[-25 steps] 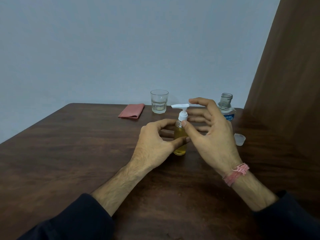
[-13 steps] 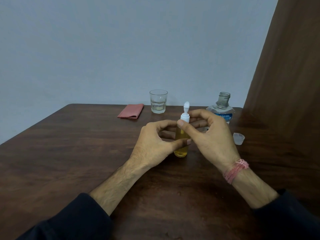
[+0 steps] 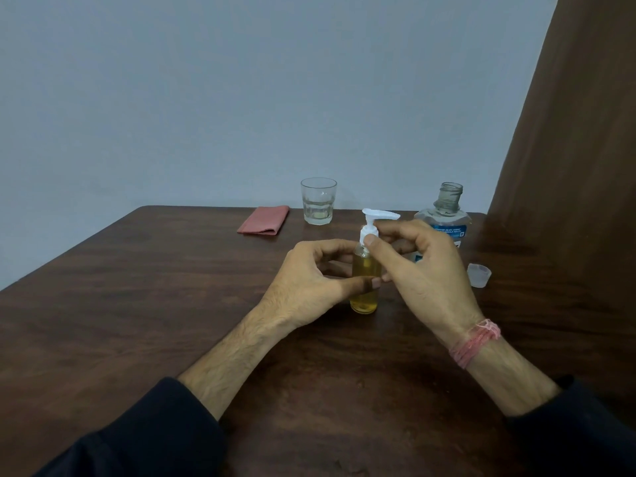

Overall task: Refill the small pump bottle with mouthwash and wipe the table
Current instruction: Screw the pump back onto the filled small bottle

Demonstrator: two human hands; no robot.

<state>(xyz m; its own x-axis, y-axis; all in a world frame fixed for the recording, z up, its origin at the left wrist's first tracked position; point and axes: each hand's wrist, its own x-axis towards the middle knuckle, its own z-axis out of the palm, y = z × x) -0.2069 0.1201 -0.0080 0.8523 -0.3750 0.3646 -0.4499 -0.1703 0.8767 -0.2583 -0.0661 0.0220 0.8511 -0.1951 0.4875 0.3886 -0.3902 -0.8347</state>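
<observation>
While the left hand (image 3: 311, 275) wraps the amber body of the small pump bottle (image 3: 365, 284), the right hand (image 3: 428, 270) pinches the white collar of the pump head (image 3: 370, 226) just above it, so both grips are closed on the same bottle, one under the other. The bottle stands upright on the counter (image 3: 137, 304), its long axis vertical, directly between the two hands and touching both. The nozzle points to the right, over the right grip's fingers. Since the collar sits straight above the left grip, the coming move is, I judge, a twist around this vertical axis to tighten the pump, and the right hand is the nearer one for it. Behind the right grip stands the open mouthwash bottle (image 3: 444, 215), and its cap (image 3: 479, 275) lies to the right. Far beyond the left grip lie the folded red cloth (image 3: 264, 220) and a glass (image 3: 318, 201); the wiping seems not yet done.
</observation>
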